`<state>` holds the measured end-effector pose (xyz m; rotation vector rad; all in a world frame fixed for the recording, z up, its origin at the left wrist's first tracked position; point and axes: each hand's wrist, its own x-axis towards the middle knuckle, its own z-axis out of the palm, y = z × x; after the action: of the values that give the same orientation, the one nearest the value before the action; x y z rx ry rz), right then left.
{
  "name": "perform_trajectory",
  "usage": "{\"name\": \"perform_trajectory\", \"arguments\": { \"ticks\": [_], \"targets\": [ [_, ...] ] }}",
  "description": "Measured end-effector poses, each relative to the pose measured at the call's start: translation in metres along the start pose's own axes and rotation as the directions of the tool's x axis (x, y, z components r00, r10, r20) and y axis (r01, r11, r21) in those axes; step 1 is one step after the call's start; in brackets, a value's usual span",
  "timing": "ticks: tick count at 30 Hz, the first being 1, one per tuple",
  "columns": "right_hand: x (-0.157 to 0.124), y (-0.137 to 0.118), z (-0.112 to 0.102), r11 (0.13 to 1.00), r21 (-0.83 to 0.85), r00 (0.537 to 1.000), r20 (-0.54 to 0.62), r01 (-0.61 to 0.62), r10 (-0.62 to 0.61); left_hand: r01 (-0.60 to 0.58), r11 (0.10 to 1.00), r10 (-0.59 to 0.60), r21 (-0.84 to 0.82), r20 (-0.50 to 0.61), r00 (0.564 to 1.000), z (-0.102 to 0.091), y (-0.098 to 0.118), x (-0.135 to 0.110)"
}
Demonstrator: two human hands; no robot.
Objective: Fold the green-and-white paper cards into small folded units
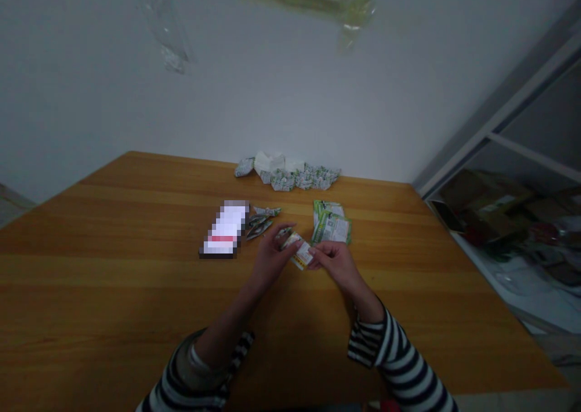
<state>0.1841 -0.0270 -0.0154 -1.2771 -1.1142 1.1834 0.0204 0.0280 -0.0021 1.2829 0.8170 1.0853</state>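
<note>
The left hand [271,259] and right hand [333,264] meet over a honey-toned wooden table [113,297], both closed in a pinch on a small white-and-yellow sachet [300,252], their fingertips at either end, so it seems held taut between them. At about one o'clock from the hands, green-and-white sachets [331,224] lie overlapped in a loose stack, near the right hand, apparently kept together as a set. At eleven o'clock, small twisted foil wrappers [259,223] lie just beside a pixelated white packet [224,229]. At twelve, crumpled green-printed wrappers [285,175] are heaped by the wall [290,97], a spot that keeps them well apart from the hands.
</note>
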Motion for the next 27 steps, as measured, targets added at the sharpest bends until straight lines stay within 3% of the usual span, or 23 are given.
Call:
{"name": "perform_trajectory", "arguments": {
  "ticks": [7,15,21,27],
  "targets": [
    [0.0,0.004,0.012,0.998,0.005,0.996,-0.068,0.064,-0.063,-0.087,0.979,0.097,0.184,-0.043,0.994,-0.003,-0.002,0.001],
    [-0.001,0.004,0.016,0.998,0.017,0.995,-0.076,0.067,-0.065,-0.119,0.959,0.137,0.257,-0.054,0.989,-0.003,-0.003,0.001],
    [0.0,0.009,0.025,0.998,0.055,0.998,-0.06,0.036,-0.033,-0.056,0.972,0.104,0.228,-0.206,0.973,0.006,-0.002,-0.006],
    [-0.003,0.015,0.033,0.994,-0.044,0.972,-0.209,0.102,-0.109,0.025,0.998,-0.01,0.055,-0.253,0.968,0.015,-0.001,-0.011]
  ]
}}
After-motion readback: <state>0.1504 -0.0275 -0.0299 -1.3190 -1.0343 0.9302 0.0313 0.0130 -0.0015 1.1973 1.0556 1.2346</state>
